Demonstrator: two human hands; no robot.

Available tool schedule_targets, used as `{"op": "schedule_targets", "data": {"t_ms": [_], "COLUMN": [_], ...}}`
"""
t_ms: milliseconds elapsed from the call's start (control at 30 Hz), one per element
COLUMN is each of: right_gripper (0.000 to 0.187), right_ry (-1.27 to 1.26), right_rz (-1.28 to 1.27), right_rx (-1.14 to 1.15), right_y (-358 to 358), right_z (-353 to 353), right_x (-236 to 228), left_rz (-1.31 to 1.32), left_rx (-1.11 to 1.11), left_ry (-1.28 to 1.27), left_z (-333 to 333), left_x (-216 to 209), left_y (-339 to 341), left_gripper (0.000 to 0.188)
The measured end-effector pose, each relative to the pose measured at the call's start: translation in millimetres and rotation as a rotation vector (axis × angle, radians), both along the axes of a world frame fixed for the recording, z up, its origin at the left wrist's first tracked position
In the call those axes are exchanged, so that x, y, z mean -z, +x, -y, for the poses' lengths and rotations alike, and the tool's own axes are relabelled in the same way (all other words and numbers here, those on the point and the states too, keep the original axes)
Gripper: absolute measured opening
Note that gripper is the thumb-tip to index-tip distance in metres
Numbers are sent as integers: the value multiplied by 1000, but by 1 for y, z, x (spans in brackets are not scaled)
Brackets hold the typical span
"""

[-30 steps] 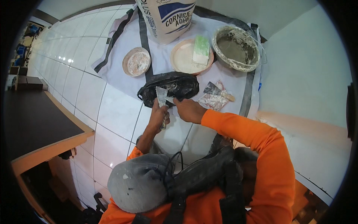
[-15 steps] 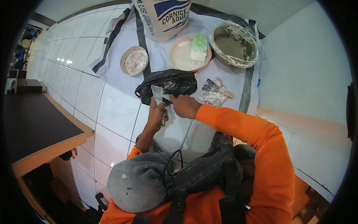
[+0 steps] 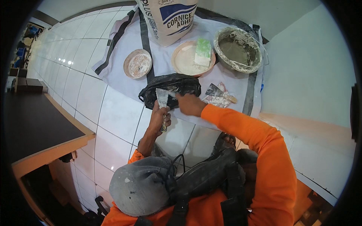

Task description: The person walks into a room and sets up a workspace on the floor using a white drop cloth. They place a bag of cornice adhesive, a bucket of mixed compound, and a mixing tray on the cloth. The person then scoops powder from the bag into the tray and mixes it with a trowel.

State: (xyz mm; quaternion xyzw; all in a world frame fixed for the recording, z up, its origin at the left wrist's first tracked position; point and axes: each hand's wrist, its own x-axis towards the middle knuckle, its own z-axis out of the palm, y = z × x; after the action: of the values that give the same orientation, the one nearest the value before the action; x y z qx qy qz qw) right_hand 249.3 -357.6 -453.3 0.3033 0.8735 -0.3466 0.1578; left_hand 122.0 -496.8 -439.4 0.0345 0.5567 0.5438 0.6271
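My left hand [image 3: 160, 117] is wrapped round the handle of a putty knife [image 3: 162, 96], whose whitish, smeared blade points away from me. From the right, my right hand [image 3: 191, 105] reaches in with its fingers closed on a thin greyish piece [image 3: 172, 94] that meets the edge of the blade. Its kind is too small and covered to tell. Just beyond both hands lies a crumpled black plastic bag [image 3: 184, 82]. To the right, a second, dark-bladed putty knife [image 3: 215, 90] rests on a red and white, powder-dusted packet or cloth [image 3: 222, 98].
On a white sheet [image 3: 113, 62] with dark strips stand a shallow dusty bowl [image 3: 137, 64], a wider bowl [image 3: 183, 60] of pale powder holding a green-and-white block [image 3: 203, 52], a bucket [image 3: 241, 47] of grey mix and a large sack [image 3: 169, 22]. A dark-topped table [image 3: 41, 124] is at left.
The putty knife's blade has turned slightly, showing more of its face. My right hand has shifted a little right along with it. The whole view has drifted slightly.
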Motion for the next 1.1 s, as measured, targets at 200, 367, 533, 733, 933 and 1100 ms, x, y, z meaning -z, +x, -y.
{"op": "schedule_targets", "data": {"t_ms": [200, 367, 533, 733, 933, 1100], "right_gripper": [51, 54, 63, 72, 70, 63], "right_ry": [-123, -375, -309, -86, -77, -62], "right_rz": [-52, 57, 67, -14, 38, 19], "right_rx": [-65, 55, -13, -210, -210, -179], "right_y": [9, 31, 46, 30, 6, -2], "right_z": [-23, -34, -26, -1, 26, 32], "right_x": [-27, -69, -102, -78, -71, -49], "left_rz": [282, 0, -160, -251, -164, -61], "left_rx": [-84, 103, 143, 112, -45, -127], "left_ry": [35, -47, -62, -34, 53, 18], "left_z": [13, 15, 14, 8, 0, 5], "left_x": [17, 9, 8, 11, 18, 30], "left_y": [-24, -30, -20, -2, 3, 3], "left_gripper": [25, 44, 38, 50, 53, 55]}}
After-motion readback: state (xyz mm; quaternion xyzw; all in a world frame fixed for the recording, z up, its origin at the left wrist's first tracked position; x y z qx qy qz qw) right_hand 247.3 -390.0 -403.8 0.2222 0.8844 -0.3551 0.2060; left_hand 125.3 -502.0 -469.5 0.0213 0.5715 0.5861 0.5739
